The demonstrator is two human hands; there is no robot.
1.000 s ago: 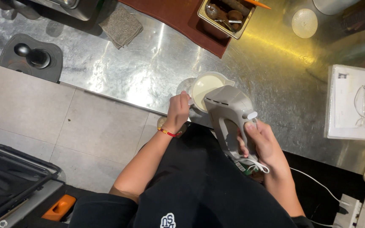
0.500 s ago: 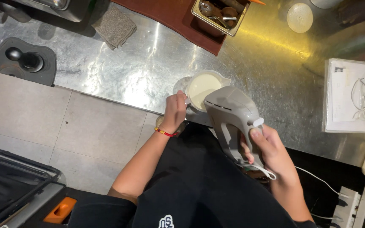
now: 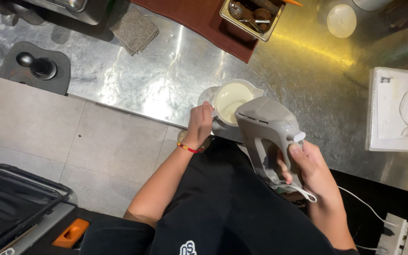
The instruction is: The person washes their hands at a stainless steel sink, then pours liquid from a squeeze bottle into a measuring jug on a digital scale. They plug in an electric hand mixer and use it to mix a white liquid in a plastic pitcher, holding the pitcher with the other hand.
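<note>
At the near edge of the steel counter (image 3: 166, 89), your left hand (image 3: 199, 123) is closed around the side of a white jug (image 3: 230, 101) filled with pale cream, while your right hand (image 3: 310, 170) is clenched on the handle of a grey electric hand mixer (image 3: 267, 132) whose body hangs over the jug's right rim. The beaters are hidden under the housing, so you cannot confirm from above how deep they sit or whether they are centred. That is the main risk: if they ride high in the liquid, cream is likely to spray onto the counter and your black clothing; if they drift sideways, they may strike the jug wall and jolt it. The jug stands close to the counter's front edge, just above the tiled floor (image 3: 48, 123), so a slip of your left-hand grip or a sideways tug could tip it off. Watch the white cord (image 3: 355, 200) too; it trails from the mixer's rear past your right wrist toward the power strip (image 3: 395, 233), and a snag there could jerk the mixer out of line. The folded grey cloth (image 3: 135, 29) lies well apart, so a spill would spread before you could reach it. Keep the mixer upright and the jug held firmly.
</note>
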